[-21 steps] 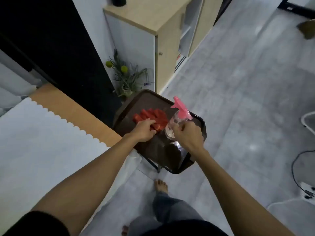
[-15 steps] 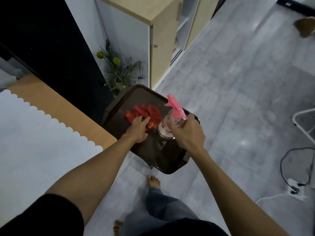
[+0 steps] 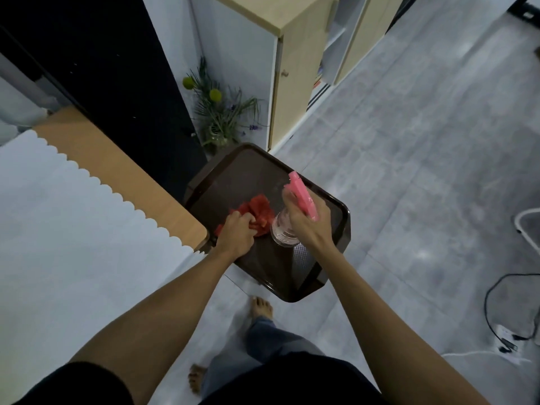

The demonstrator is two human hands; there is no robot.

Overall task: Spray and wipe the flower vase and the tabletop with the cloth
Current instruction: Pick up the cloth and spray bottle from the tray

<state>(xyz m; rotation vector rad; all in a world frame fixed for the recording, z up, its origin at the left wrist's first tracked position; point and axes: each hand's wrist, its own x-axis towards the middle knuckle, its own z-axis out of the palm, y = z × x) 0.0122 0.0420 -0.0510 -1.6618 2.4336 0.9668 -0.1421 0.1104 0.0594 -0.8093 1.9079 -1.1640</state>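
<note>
On the dark tray (image 3: 327,276) the left hand (image 3: 235,236) bunches the red cloth (image 3: 258,213); the right hand (image 3: 306,220), at 3 o'clock, clasps the sprayer (image 3: 301,197). The vase (image 3: 217,135) stands at 12 o'clock on the floor.

The left hand (image 3: 236,237) is covering the near part of the red cloth (image 3: 257,213), and its fingertips are disappearing into the folds. The right hand (image 3: 307,222) is hiding most of the spray bottle (image 3: 285,232) neck and trigger. The dark tray table (image 3: 242,168) is blocking the base of the flower vase (image 3: 218,135), whose outline is blurring into the foliage. The cabinet (image 3: 295,48) is running off the top edge
</note>
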